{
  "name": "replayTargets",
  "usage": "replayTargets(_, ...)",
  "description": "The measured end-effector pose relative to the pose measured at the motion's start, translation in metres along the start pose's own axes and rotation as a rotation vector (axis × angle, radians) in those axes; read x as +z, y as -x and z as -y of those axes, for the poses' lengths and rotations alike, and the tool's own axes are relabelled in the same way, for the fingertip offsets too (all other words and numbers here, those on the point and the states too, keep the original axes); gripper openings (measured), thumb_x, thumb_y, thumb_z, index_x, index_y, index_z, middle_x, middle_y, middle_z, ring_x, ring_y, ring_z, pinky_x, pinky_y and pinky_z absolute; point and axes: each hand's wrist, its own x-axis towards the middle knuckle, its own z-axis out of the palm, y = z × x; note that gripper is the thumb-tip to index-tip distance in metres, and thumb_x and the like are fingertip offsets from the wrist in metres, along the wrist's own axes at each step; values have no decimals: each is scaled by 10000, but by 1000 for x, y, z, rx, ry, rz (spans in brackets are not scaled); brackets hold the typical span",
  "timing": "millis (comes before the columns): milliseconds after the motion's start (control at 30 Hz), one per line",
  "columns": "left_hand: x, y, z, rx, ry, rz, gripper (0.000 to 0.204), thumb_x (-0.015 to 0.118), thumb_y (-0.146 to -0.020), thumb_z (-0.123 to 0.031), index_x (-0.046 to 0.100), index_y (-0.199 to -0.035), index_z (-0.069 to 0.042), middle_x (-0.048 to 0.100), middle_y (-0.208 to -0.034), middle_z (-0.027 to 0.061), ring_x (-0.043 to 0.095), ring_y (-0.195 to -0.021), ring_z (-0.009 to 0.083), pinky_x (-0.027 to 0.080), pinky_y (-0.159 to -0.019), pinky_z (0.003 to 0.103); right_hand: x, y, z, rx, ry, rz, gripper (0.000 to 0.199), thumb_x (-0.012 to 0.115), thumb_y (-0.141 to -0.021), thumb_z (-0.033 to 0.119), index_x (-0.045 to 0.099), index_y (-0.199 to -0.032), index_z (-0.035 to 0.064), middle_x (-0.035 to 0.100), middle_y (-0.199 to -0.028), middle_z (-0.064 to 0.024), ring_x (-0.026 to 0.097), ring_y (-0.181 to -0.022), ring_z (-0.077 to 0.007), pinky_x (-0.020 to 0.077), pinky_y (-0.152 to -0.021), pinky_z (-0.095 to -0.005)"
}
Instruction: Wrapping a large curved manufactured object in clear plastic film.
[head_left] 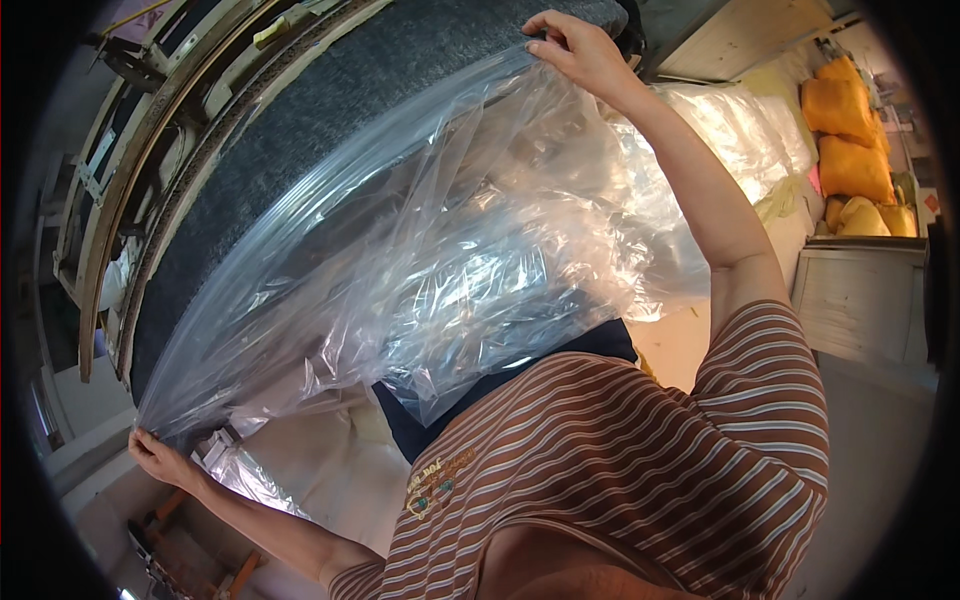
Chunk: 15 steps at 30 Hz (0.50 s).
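A wide clear plastic sheet point(470, 270) is stretched between my two hands, its gathered far edge running taut along a dark grey fuzzy surface point(290, 150). At the lower left my left hand point(160, 458) pinches one end of that edge. My right hand point(580, 58), with the arm reaching far up, closes on the other end near the surface's upper right end. The rest of the plastic hangs down in shiny folds toward my body and covers part of a dark blue cloth point(405, 425) at my waist.
Behind the dark surface curves a machine frame point(120, 230) with rails. More crumpled clear plastic point(740, 130) lies to the right. Orange bundles point(850, 130) sit on a pale cabinet point(862, 300) at the far right. A silvery plastic bundle point(245, 475) lies beside my left forearm.
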Motion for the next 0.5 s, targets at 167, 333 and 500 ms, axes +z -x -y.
replayTargets(167,-20,17,16,-108,144,14,314,518,-922,-241,539,-1077,32,563,-986,89,538,-882,146,438,-806,266,1,-39,-8,-160,-206,46,112,590,-800,132,580,-840,27,552,-803,-69,541,-778,-168,443,-690,-288)
replayTargets(333,13,-26,9,-518,828,-56,388,523,-902,-233,476,-1186,27,558,-1085,119,538,-992,222,471,-809,322,-47,-104,64,-60,-828,-267,67,493,-894,136,512,-899,72,524,-750,4,527,-688,-99,440,-648,-236)
replayTargets(500,85,-57,-23,-407,464,-209,308,506,-873,-260,570,-948,32,595,-925,141,549,-848,242,437,-779,335,16,-174,22,-218,-205,-645,135,447,-909,159,490,-952,39,501,-726,-88,497,-674,-209,416,-626,-353)
